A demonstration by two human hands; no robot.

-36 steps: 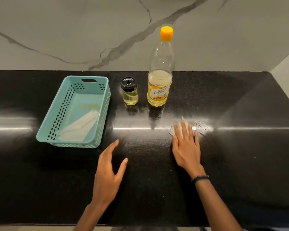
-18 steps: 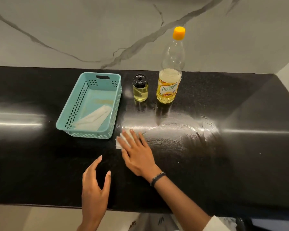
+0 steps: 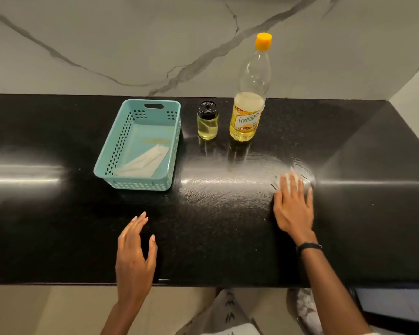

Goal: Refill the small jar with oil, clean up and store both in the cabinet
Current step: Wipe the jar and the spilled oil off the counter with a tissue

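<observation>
Your right hand (image 3: 292, 204) pressed a tissue (image 3: 284, 180) flat with spread fingers; your left hand (image 3: 134, 247) hovered open. The small jar (image 3: 207, 120) and oil bottle (image 3: 248, 102) stood capped, well behind. A wide sweep could smear oil further or knock the jar.

Tissue (image 3: 285, 179) mostly hidden under right hand (image 3: 293, 207); bottle (image 3: 248, 117) label fine print unreadable.

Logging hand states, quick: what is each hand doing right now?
Left hand: open, fingers relaxed, holding nothing.
Right hand: open, flat fingers pressing a white tissue onto the counter.
</observation>
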